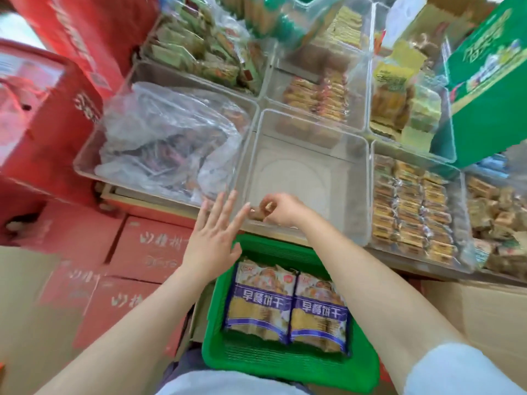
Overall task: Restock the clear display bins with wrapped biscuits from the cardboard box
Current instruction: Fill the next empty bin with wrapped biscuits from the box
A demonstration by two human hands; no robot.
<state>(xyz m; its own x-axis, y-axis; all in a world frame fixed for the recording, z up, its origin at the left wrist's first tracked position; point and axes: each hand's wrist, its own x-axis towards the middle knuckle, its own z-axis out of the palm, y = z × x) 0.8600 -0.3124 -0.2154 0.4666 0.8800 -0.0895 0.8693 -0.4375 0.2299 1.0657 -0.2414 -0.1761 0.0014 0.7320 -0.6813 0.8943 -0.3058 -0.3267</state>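
While the red cartons (148,252) crowd my left, the empty bin (308,178) sits dead ahead between fuller ones. Below it the green basket (285,363) holds two biscuit packs (288,306). My left hand (214,238) hovers flat, fingers spread wide, holding nothing. My right hand (282,209) curls at the bin's near wall, pinching what may be a small wrapped biscuit; blur hides it. I judge I'm clearing the bin; next, lift the packs in.
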